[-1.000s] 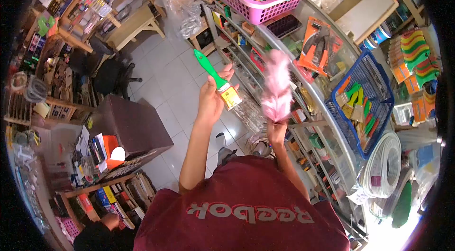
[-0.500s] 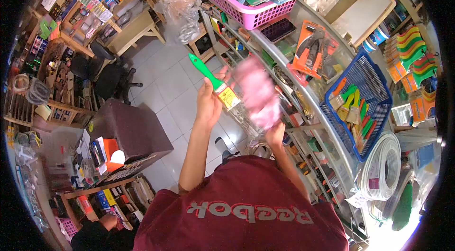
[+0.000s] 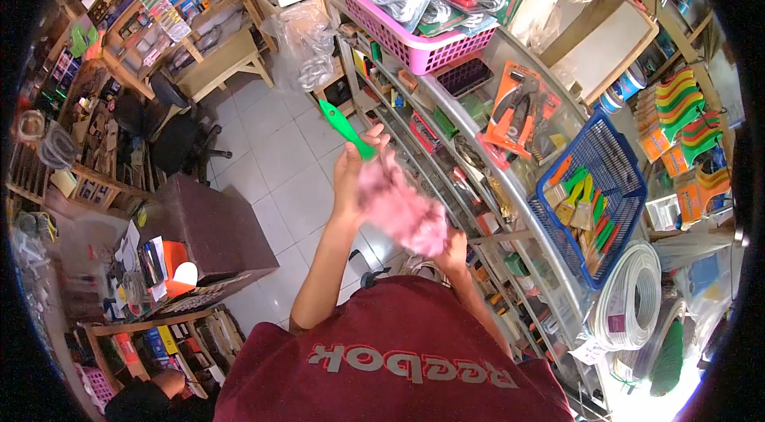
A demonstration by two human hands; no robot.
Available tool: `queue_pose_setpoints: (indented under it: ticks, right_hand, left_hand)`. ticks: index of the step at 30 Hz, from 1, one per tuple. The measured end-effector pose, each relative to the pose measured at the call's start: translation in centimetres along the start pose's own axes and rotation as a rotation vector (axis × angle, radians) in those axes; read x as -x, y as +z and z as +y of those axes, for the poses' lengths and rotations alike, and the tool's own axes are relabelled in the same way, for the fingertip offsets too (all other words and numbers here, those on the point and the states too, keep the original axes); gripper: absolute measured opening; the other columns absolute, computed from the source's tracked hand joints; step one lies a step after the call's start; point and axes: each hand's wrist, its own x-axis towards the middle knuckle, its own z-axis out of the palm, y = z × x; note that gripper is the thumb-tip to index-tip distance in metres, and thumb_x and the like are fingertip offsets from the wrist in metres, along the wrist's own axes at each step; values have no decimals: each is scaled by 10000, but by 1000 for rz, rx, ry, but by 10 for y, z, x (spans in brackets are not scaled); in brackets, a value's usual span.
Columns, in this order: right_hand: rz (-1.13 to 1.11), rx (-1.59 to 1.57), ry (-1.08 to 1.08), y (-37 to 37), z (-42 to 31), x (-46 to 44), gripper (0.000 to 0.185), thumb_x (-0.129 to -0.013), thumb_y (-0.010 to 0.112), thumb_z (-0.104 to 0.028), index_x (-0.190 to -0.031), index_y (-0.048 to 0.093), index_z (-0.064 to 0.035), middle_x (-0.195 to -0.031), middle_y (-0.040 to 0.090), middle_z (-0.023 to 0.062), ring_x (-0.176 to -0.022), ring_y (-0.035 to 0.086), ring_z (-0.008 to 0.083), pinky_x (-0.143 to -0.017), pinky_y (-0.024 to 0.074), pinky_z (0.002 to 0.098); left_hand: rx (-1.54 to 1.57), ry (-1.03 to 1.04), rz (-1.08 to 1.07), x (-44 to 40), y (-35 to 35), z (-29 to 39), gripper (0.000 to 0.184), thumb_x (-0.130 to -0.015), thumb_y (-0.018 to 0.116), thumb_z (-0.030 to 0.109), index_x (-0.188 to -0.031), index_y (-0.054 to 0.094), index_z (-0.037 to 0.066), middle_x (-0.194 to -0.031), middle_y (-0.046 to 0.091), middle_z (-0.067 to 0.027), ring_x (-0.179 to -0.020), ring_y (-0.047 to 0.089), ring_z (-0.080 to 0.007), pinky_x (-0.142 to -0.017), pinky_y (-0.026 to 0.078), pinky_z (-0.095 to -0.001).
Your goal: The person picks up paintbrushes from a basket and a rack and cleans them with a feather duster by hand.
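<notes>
In the head view, my left hand [image 3: 348, 187] is closed around a paintbrush [image 3: 344, 127] with a green handle that points up and away from me. A pink cloth [image 3: 405, 215], blurred by motion, lies over the brush's lower part and hides its ferrule and bristles. My right hand [image 3: 454, 253] grips the near end of this cloth, its fingers partly hidden behind the fabric.
To the right runs a glass display counter [image 3: 522, 211]. On it are a pink basket [image 3: 414, 51] of packaged tools, carded pliers [image 3: 514, 111], a blue basket [image 3: 550, 231] with several brushes, and a cable coil [image 3: 625, 302]. A brown desk [image 3: 215, 223] stands left.
The pink cloth has swung left and down from beside the brush onto it, covering the yellow label and bristles. My left hand keeps its hold on the brush.
</notes>
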Motion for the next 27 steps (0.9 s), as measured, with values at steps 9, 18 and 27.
queue_pose_setpoints:
  ticks: [9, 18, 27]
  right_hand:
    - [-61, 352, -88, -32, -19, -21, 280, -751, 623, -152, -950, 631, 45, -880, 661, 195, -810, 662, 268, -683, 505, 393]
    - [-178, 348, 48, -40, -28, -24, 210, -719, 634, -170, -842, 652, -1, -816, 652, 152, -764, 627, 265, -689, 480, 397]
    - [-23, 421, -117, -38, -28, -15, 264, -784, 620, -196, -930, 625, 25, -916, 671, 163, -845, 652, 246, -774, 493, 372]
  left_hand:
    - [62, -46, -5, 7, 15, 10, 460, -919, 433, 460, -1004, 512, 15, -1351, 398, -175, -1200, 452, -341, -907, 472, -449]
    - [-34, -307, -103, 11, 15, 25, 513, -924, 453, 467, -988, 539, -35, -1333, 420, -177, -1101, 515, -328, -833, 511, -443]
    - [-396, -233, -191, 19, 6, 15, 612, -933, 408, 502, -1247, 488, -17, -926, 608, -86, -780, 638, -203, -584, 533, -298]
